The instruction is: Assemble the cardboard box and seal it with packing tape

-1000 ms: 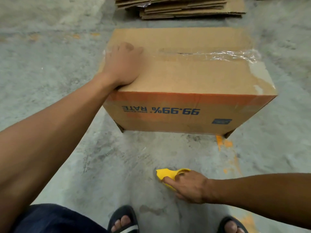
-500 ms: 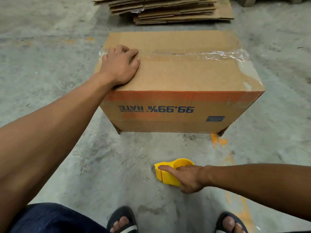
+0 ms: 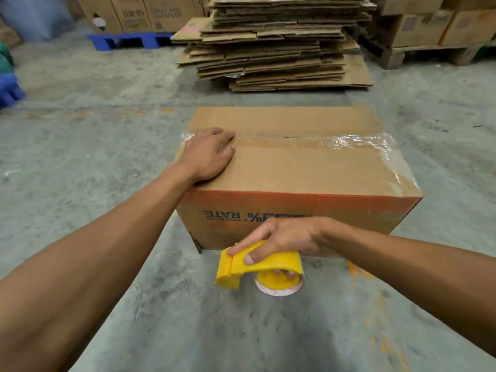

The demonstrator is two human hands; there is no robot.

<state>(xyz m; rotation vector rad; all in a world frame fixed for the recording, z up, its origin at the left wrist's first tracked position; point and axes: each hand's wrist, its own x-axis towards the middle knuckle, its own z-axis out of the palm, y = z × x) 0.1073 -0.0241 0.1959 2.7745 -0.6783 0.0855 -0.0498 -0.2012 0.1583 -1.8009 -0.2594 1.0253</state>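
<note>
Left hand (image 3: 208,154) flat on box (image 3: 295,170); right hand (image 3: 281,241) grips tape dispenser (image 3: 255,267) before box. Risk: wrinkled tape (image 3: 349,139) lifts, seam reopens.

One head-worn wide-angle camera looks forward and down from above both forearms. The left hand (image 3: 208,154) sits mid-frame on the cardboard box (image 3: 308,170); the right hand (image 3: 284,238) lies nearer the lens, below it. Beyond the hands, the view reaches stacked flat cardboard (image 3: 273,44).
</note>
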